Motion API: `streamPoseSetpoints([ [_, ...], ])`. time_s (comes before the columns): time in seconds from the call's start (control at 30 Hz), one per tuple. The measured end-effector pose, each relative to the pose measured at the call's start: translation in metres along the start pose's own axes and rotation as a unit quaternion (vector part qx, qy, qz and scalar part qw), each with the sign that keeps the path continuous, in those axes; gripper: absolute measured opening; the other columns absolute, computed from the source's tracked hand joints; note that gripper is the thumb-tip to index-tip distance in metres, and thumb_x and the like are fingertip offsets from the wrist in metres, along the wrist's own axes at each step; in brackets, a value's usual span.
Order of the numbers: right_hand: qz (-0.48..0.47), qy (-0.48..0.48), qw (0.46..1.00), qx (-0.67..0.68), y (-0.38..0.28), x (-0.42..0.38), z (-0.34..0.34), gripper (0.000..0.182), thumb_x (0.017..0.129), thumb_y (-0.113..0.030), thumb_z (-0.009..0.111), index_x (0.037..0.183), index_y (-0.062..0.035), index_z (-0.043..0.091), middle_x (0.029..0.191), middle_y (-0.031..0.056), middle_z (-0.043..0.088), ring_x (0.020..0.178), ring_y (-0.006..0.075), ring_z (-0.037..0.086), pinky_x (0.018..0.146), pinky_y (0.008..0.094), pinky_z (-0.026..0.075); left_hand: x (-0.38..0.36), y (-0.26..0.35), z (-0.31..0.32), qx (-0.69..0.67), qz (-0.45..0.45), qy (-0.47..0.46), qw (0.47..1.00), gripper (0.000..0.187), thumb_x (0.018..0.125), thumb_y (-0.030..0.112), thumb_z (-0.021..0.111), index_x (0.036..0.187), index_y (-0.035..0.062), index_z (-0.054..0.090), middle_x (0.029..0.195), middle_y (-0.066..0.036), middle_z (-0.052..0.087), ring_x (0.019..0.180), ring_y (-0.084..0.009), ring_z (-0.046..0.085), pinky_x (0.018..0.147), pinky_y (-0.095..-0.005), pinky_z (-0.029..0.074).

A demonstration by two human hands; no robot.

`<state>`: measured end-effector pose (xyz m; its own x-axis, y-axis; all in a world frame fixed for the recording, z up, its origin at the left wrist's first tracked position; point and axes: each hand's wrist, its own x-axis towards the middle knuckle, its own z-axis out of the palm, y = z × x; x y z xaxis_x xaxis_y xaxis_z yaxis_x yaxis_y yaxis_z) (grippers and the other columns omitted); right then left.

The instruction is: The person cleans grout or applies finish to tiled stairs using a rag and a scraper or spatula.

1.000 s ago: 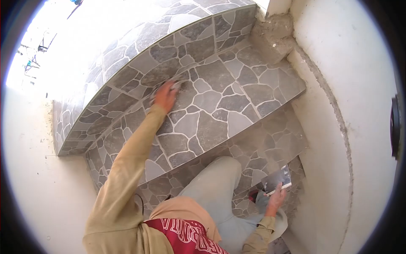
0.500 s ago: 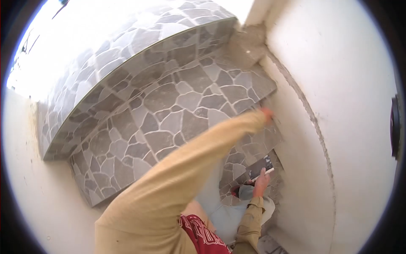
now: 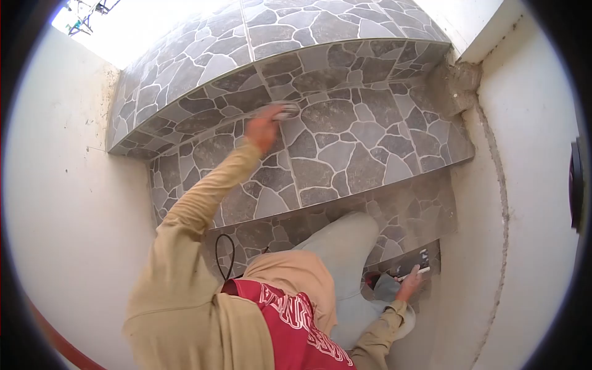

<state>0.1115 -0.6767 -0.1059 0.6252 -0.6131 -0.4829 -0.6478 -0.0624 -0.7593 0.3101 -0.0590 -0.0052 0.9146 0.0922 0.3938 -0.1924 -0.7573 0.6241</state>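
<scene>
The left hand (image 3: 262,128) is stretched up to the tiled step (image 3: 345,142), fingers closed on a small blurred tool (image 3: 285,111) pressed where tread meets riser. The right hand (image 3: 409,287) (low by the wall (image 3: 530,185)) grips a flat trowel (image 3: 414,265).

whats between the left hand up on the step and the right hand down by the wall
In the head view, between the left hand and the right hand lie bare stone-pattern tiles, the step's front edge, and the person's bent knee.
</scene>
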Motion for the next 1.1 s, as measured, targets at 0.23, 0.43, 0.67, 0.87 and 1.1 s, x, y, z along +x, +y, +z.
streamPoseSetpoints([
  [0.23, -0.018, 0.006, 0.996, -0.087, -0.009, -0.004, 0.005, 0.057, 0.102, -0.046, 0.051, 0.119, 0.0069, 0.059, 0.099, 0.0183, 0.063, 0.074, 0.0275, 0.066, 0.047, 0.0379, 0.058, -0.087, 0.054, 0.143, 0.106, -0.019, -0.125, 0.986, 0.045, 0.089, 0.016, 0.060, 0.134, 0.0115, 0.057, 0.138, -0.017, 0.057, 0.131, -0.0365, 0.050, 0.112, -0.0587, 0.030],
  [0.43, -0.562, 0.107, 0.766, -0.294, 0.061, 0.056, -0.011, 0.055, 0.102, -0.044, 0.051, 0.109, 0.0096, 0.060, 0.087, 0.0175, 0.062, 0.064, 0.0282, 0.064, 0.042, 0.0396, 0.056, -0.038, 0.332, 0.301, -0.341, 0.051, -0.426, 0.837, 0.039, 0.085, 0.002, 0.063, 0.122, 0.0138, 0.065, 0.124, -0.013, 0.066, 0.118, -0.0322, 0.062, 0.098, -0.0401, 0.050],
  [0.67, -0.015, 0.029, 0.999, -0.002, -0.009, 0.004, -0.001, 0.051, 0.101, -0.044, 0.053, 0.097, 0.0065, 0.059, 0.081, 0.0138, 0.057, 0.058, 0.0227, 0.061, 0.041, 0.0360, 0.055, 0.021, 0.293, 0.194, -0.293, 0.311, -0.083, 0.900, 0.055, 0.075, -0.023, 0.053, 0.122, 0.0037, 0.064, 0.133, -0.018, 0.062, 0.125, -0.0344, 0.059, 0.108, -0.0437, 0.047],
  [0.87, -0.031, -0.027, 0.999, -0.018, -0.033, -0.019, -0.003, 0.051, 0.101, -0.044, 0.054, 0.097, 0.0065, 0.060, 0.073, 0.0112, 0.058, 0.053, 0.0205, 0.060, 0.042, 0.0345, 0.053, 0.013, 0.041, 0.116, 0.130, 0.067, -0.180, 0.973, 0.045, 0.087, 0.005, 0.063, 0.132, 0.0115, 0.063, 0.143, -0.023, 0.051, 0.135, -0.0428, 0.045, 0.116, -0.0480, 0.032],
  [1.1, -0.013, -0.052, 0.998, -0.038, -0.052, -0.016, -0.011, 0.049, 0.101, -0.043, 0.054, 0.100, 0.0059, 0.062, 0.072, 0.0096, 0.057, 0.054, 0.0181, 0.059, 0.044, 0.0329, 0.051, 0.168, 0.045, 0.266, 0.079, 0.170, -0.133, 0.973, 0.062, 0.089, 0.025, 0.066, 0.141, -0.0022, 0.048, 0.143, -0.027, 0.050, 0.132, -0.0443, 0.047, 0.112, -0.0481, 0.036],
])
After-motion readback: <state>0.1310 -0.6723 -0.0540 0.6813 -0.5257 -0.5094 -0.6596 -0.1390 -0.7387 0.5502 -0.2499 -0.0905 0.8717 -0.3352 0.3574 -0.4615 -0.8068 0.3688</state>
